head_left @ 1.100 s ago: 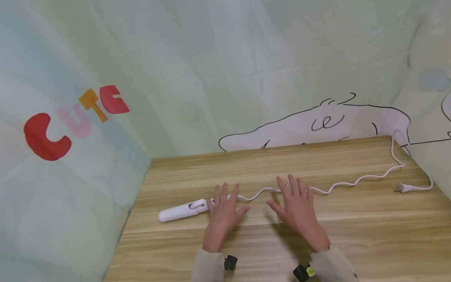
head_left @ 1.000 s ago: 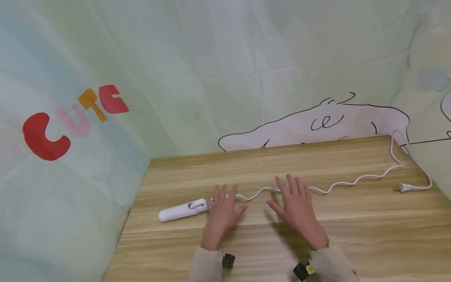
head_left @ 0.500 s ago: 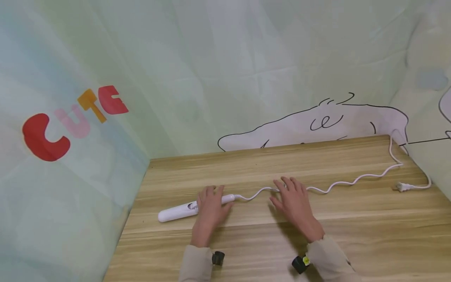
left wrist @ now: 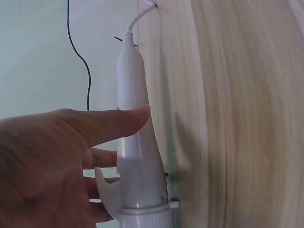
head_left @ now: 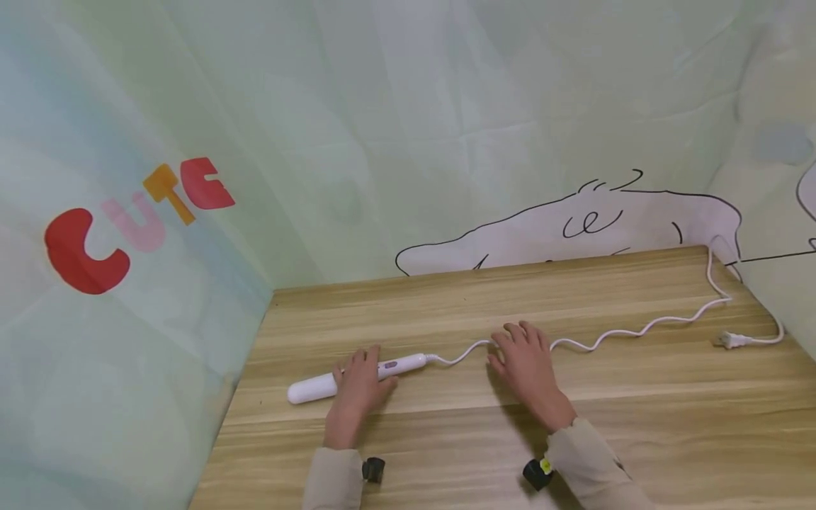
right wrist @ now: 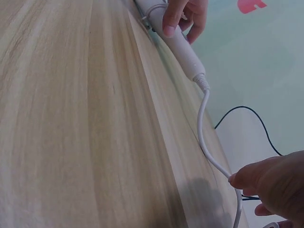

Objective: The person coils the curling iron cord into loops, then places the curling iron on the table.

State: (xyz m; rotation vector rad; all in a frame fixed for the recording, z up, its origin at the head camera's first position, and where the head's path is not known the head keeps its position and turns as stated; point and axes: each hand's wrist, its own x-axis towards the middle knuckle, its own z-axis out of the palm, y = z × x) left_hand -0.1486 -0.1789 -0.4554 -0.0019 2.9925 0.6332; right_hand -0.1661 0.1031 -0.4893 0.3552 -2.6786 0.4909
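A white curling iron (head_left: 314,389) with a rounded barrel lies on the wooden table. My left hand (head_left: 358,384) is over its middle; in the left wrist view, the straight thumb crosses in front of the handle (left wrist: 133,76) and the other fingers are behind it, near the clamp lever (left wrist: 110,192). No firm grip shows. The white cord (head_left: 474,347) runs from the handle to the right and passes beneath my right hand (head_left: 525,368), whose fingers are loosely bent. In the right wrist view, the thumb tip (right wrist: 235,179) meets the cord; whether it presses is unclear.
The cord continues in waves to the table's far right corner, drops over the edge and returns, ending in a white plug (head_left: 733,341) on the tabletop (head_left: 446,432). Printed fabric walls (head_left: 357,142) stand behind and on both sides.
My left hand has moved left along the curling iron, from the handle's cord end to its middle, and the fingers have drawn closer together. My right hand's fingers have bent slightly. The iron stays put.
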